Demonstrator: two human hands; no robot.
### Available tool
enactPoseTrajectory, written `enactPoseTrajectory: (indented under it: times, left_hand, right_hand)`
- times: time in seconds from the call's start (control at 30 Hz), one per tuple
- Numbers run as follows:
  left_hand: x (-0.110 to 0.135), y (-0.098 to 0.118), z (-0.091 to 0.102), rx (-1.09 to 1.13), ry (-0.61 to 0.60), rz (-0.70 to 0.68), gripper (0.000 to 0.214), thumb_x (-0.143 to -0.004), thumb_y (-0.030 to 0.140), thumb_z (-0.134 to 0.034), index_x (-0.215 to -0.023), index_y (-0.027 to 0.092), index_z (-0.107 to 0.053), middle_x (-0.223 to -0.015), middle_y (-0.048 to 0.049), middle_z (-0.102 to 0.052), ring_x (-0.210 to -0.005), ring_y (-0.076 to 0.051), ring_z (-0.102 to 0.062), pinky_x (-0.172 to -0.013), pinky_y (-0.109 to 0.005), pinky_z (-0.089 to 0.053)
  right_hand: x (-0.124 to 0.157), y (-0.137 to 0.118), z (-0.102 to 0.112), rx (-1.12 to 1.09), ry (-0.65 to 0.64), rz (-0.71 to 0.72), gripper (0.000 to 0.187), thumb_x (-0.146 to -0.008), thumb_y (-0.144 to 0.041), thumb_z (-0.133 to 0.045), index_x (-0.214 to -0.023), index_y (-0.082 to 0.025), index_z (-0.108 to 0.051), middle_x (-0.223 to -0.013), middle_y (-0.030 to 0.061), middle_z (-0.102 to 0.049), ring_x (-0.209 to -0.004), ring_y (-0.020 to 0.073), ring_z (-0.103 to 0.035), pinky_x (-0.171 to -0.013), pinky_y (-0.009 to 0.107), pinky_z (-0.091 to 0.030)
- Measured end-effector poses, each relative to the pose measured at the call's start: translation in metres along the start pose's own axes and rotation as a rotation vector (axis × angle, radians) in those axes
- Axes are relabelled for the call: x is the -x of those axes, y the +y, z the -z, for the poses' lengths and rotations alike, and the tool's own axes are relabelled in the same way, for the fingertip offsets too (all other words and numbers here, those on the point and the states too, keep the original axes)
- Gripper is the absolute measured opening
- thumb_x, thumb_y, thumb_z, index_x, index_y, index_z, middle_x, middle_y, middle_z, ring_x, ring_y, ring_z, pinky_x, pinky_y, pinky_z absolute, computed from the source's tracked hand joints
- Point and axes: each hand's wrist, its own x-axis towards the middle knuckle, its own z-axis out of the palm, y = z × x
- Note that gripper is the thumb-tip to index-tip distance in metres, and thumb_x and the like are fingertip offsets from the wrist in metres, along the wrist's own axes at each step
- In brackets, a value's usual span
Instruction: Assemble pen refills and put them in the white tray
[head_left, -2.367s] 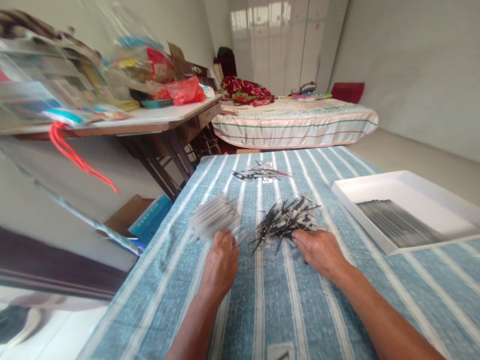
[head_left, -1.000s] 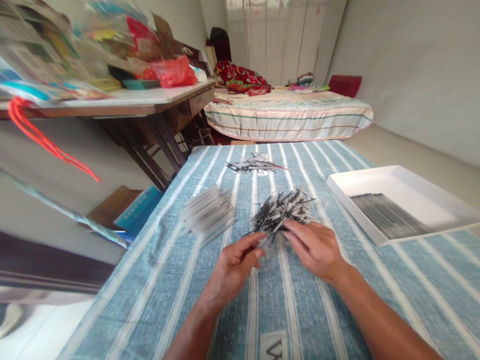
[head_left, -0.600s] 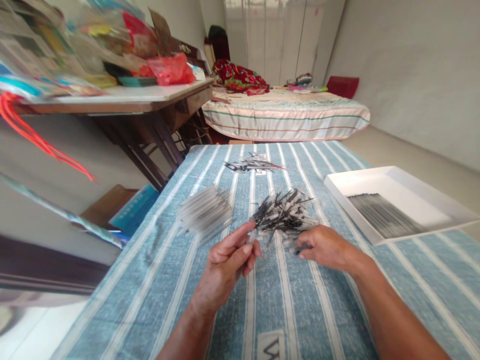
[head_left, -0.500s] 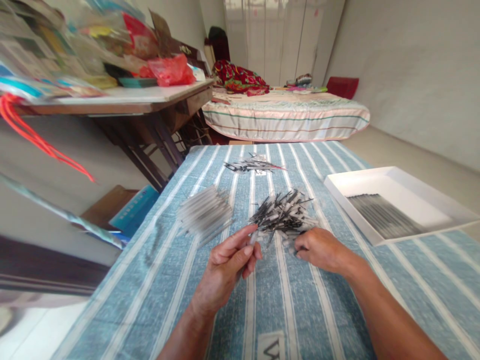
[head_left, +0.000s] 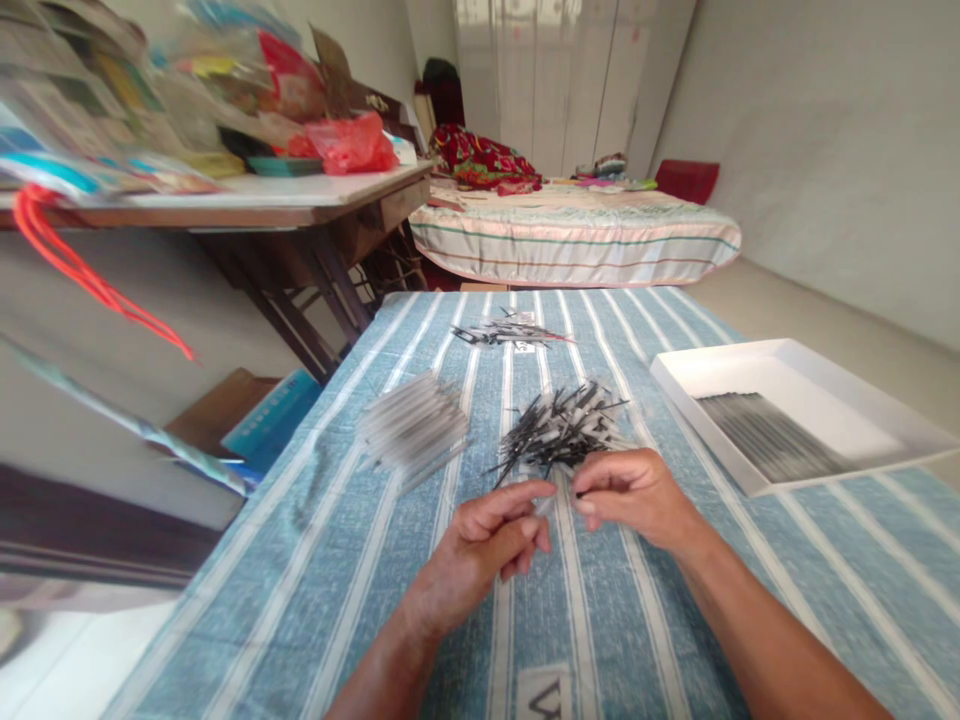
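Across the blue-striped counter (head_left: pixel 300 560), a white tray (head_left: pixel 817 400) at right holds dark rods (head_left: pixel 772 435), with a tangled heap (head_left: pixel 562 430) mid-counter.
Left of the heap lie pale rods (head_left: pixel 412 425); on its near side the left hand (head_left: pixel 502 535) has its grip pinched on a slim pale piece (head_left: pixel 543 508), facing the right hand (head_left: pixel 619 495), whose fingertips sit close at a dark bit (head_left: pixel 584 496), whether holding it cannot be told. A light pinch close behind the end would likely steady so slim a piece, wrists kept clear of the heap.

Left hand (head_left: pixel 499 535) pinches clear piece (head_left: pixel 543 508), right hand (head_left: pixel 626 492) dark bit (head_left: pixel 581 495); mixed pile (head_left: pixel 562 425) just beyond; white tray (head_left: pixel 832 405) at right.
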Motion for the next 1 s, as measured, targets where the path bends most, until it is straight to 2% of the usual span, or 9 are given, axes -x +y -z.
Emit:
enactPoseTrajectory:
  times: [0.17,0.4,0.57,0.77,1.0]
  left_hand:
    - [-0.0008,0.0026,-0.0034,-0.046,-0.027,0.033,0.035,-0.083,0.024,-0.052,-0.118,0.022,-0.056,-0.069,0.0004,-0.059,-0.05,-0.006,-0.045,-0.043,-0.018,-0.03]
    - [-0.0019,0.0012,-0.0044,-0.059,-0.059,0.025,0.031,-0.083,0.024,-0.052,-0.113,0.02,-0.057,-0.069,0.0006,-0.059,-0.05,-0.006,-0.045,-0.045,-0.018,-0.031]
    - [-0.0019,-0.0015,-0.0028,-0.08,-0.089,0.025,0.032,-0.083,0.024,-0.051,-0.114,0.021,-0.057,-0.071,-0.0001,-0.059,-0.051,-0.007,-0.045,-0.045,-0.019,-0.032]
    - [-0.0013,-0.0003,-0.0035,-0.103,-0.067,0.023,0.032,-0.081,0.024,-0.053,-0.111,0.019,-0.06,-0.069,-0.0007,-0.059,-0.05,-0.008,-0.043,-0.046,-0.02,-0.033]
    - [0.0,0.004,-0.0063,-0.181,-0.05,0.059,0.029,-0.08,0.02,-0.052,-0.106,0.017,-0.064,-0.067,0.0001,-0.057,-0.05,-0.008,-0.042,-0.048,-0.021,-0.033]
  right_hand:
    - [-0.0007,0.0014,-0.0003,0.011,-0.04,0.039,0.009,-0.069,-0.019,-0.071,-0.078,-0.017,-0.07,-0.072,0.0008,-0.06,-0.049,0.007,-0.054,-0.045,0.019,-0.044]
    - [0.0006,0.0026,-0.0029,0.068,-0.001,-0.033,0.014,-0.064,-0.021,-0.075,-0.071,-0.014,-0.064,-0.062,-0.0025,-0.055,-0.049,0.0063,-0.048,-0.045,0.018,-0.038]
    - [-0.0007,0.0008,-0.0025,0.132,-0.03,0.053,0.012,-0.065,-0.022,-0.074,-0.069,-0.014,-0.065,-0.066,0.0002,-0.058,-0.054,0.0082,-0.05,-0.048,0.02,-0.039]
    - [-0.0012,0.0,-0.0031,0.216,-0.031,0.105,0.014,-0.067,-0.028,-0.073,-0.071,-0.016,-0.067,-0.067,0.0022,-0.061,-0.059,0.0108,-0.053,-0.051,0.022,-0.041]
    - [-0.0016,-0.003,-0.0031,0.31,-0.092,0.181,0.01,-0.071,-0.026,-0.071,-0.072,-0.016,-0.069,-0.067,0.0027,-0.063,-0.063,0.0122,-0.057,-0.058,0.023,-0.045]
